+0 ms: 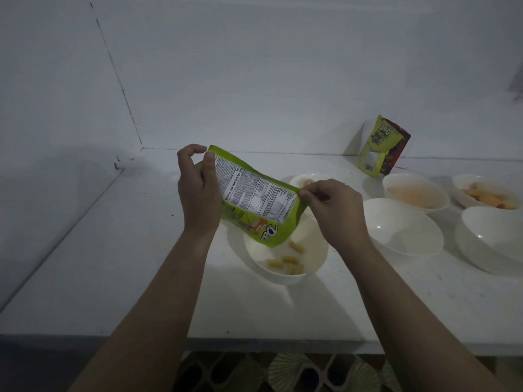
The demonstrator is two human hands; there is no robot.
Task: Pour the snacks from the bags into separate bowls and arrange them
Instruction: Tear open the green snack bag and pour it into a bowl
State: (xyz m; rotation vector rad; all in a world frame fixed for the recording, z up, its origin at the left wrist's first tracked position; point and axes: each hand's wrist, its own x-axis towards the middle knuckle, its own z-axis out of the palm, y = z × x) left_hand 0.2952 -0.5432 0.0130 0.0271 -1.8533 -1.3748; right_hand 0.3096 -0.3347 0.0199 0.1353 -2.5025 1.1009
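A green snack bag hangs upside down over a white bowl, its white nutrition label facing me. My left hand grips the bag's upper left corner. My right hand pinches its right corner. Several yellow puffed snacks lie in that bowl, right under the bag's mouth. A second yellow-green bag stands upright against the back wall at the right.
On the white counter, right of my hands, stand two white bowls holding nothing, a bowl of pale orange snack, a bowl of yellow-orange pieces and a small bowl behind the bag. The counter's front edge runs below my forearms.
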